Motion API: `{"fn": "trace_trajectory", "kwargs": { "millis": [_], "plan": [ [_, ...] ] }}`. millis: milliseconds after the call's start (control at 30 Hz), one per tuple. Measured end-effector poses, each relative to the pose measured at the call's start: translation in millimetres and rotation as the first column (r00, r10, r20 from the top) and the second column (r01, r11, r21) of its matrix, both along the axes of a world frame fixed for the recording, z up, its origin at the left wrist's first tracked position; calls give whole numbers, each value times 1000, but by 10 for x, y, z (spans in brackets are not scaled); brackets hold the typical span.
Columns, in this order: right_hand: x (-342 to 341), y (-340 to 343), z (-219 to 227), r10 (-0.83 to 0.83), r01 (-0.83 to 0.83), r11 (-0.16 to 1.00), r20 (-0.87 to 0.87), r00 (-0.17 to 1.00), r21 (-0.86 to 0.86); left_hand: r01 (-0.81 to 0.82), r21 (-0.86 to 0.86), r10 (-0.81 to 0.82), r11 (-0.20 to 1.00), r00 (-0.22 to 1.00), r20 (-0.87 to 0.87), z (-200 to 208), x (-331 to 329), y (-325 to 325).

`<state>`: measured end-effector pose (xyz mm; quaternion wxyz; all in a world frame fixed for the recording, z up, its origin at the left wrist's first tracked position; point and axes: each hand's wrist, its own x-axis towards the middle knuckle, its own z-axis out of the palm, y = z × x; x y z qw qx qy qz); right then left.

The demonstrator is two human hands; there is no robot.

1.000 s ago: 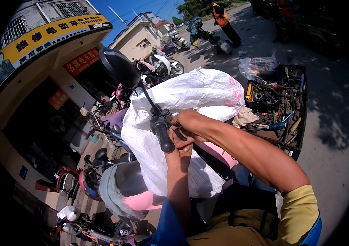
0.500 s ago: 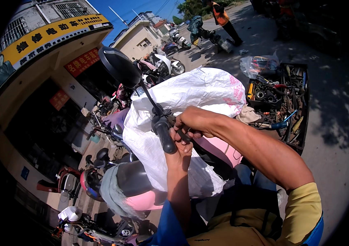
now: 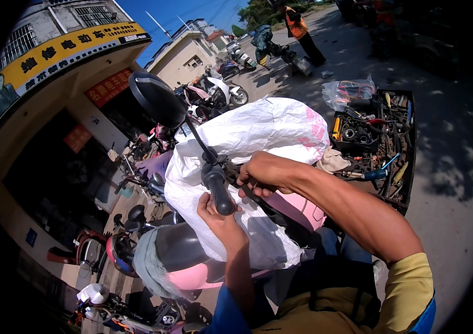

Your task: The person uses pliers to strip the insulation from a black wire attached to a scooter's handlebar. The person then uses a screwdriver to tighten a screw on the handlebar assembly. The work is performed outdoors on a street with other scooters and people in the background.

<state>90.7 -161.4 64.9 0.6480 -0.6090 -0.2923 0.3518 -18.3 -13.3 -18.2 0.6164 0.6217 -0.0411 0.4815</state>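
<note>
A black rubber handlebar grip [image 3: 221, 192] points down towards me from the scooter's handlebar, with a black round mirror [image 3: 157, 100] on a thin stem above it. My left hand [image 3: 221, 221] is closed around the lower end of the grip, thumb on its left side and fingertips on its right. Just right of the grip, my right hand [image 3: 267, 173] has its fingers curled on a dark brake lever [image 3: 253, 193]; the palm side is partly hidden. A white woven sack [image 3: 264, 125] with pink print drapes over the pink scooter [image 3: 300, 209] beneath both hands.
To the right lies a tray of tools [image 3: 384, 133], with a clear plastic bag [image 3: 349, 92] at its far edge and a beige cloth [image 3: 332, 160] beside it. Several parked scooters line the left side. A person in an orange vest [image 3: 297, 25] stands far off.
My left hand has shifted left and down, from beside the lever to around the grip's end. The right hand stays near the lever, a little lower.
</note>
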Motion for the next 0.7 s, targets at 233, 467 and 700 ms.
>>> {"fn": "trace_trajectory", "kwargs": {
  "millis": [233,467,700],
  "plan": [
    [-137,-51,-8,-13,11,999,37,999,37,-261,407,230,876,965,124,-2,-15,3],
    [-63,85,-70,-30,31,998,-19,999,57,-300,430,259,852,954,154,-21,38,34],
    [-81,46,110,-68,68,998,-40,997,6,-275,400,236,875,961,143,4,68,-19]
  ]
}}
